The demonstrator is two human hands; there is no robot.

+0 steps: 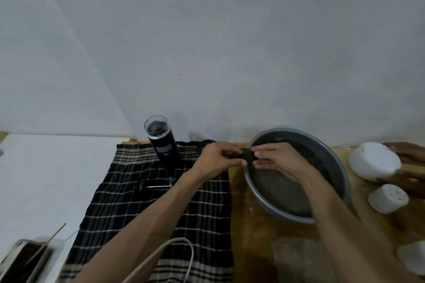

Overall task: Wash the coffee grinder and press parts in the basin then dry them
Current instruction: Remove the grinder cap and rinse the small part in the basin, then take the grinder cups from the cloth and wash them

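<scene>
Head view. Left hand (216,158) and right hand (276,159) meeting at near-left rim of metal basin (331,156), both pinching one small dark part (247,153) between fingertips; part too small and blurred to name. Left fingers curled round it, right fingers fairly straight with thumb closing underneath. Part held just above basin edge, over the gap between basin and cloth.

Basin on wooden tabletop (253,225), grey inside, water level hard to judge. Checked dark cloth (142,209) spread left of basin. Coffee grinder (162,140) upright at far edge of cloth, clear top, black body. Plunger rod with disc (156,185) lying flat mid-cloth. White cable (181,250) looping across near end of cloth.

Right of basin: white round tub (374,161) tilted, gripped by a second person's hand (407,153); small white cup (387,199) just nearer. Bottom-left corner: tray with thin stick (46,244), blurred.
</scene>
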